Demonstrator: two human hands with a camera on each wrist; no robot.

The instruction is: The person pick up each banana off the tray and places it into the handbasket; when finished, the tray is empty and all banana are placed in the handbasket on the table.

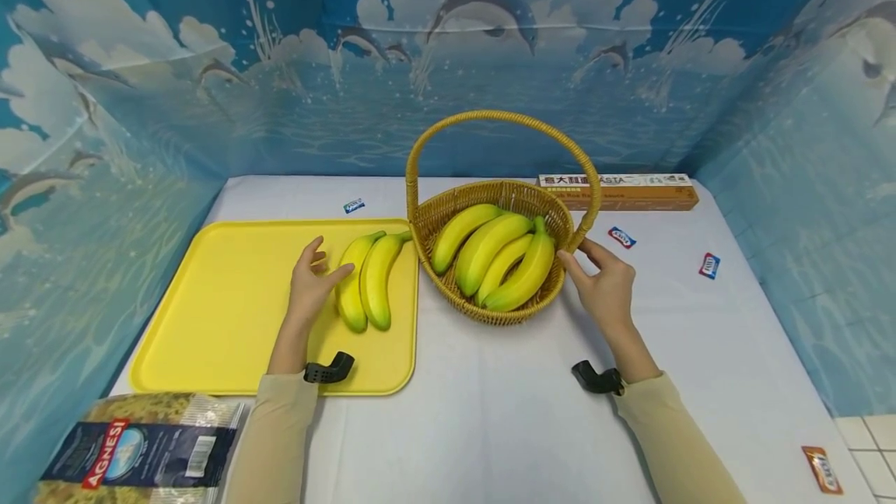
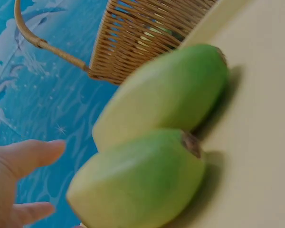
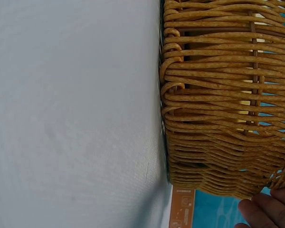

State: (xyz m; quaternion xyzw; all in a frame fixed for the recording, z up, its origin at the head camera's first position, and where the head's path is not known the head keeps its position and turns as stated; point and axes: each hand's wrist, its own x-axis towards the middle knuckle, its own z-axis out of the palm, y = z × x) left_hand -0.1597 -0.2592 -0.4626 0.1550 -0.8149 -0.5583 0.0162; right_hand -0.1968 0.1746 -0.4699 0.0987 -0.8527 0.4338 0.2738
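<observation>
Two yellow bananas [image 1: 378,278] lie side by side on the right part of a yellow tray [image 1: 224,228]. Just left of them is my left hand [image 1: 313,280], thumb and fingers spread around air; its thumb overlaps the nearer banana in the head view. In the left wrist view the greenish ends of both bananas [image 2: 147,185] show, apart from the fingers. Several more bananas [image 1: 521,278] fill a wicker basket [image 1: 500,317] with a tall arched handle. My right hand [image 1: 605,282] pinches the basket's right rim near the handle's foot, its fingertips [image 3: 259,211] against the weave.
Behind the basket at right lies a long pasta box [image 1: 623,197]. Small wrapped packets are scattered about, such as a red and blue one [image 1: 621,237] and an orange one [image 1: 821,470]. An Agnesi pasta bag [image 1: 150,449] sits at front left. A dolphin-print curtain [image 1: 315,99] encloses the table.
</observation>
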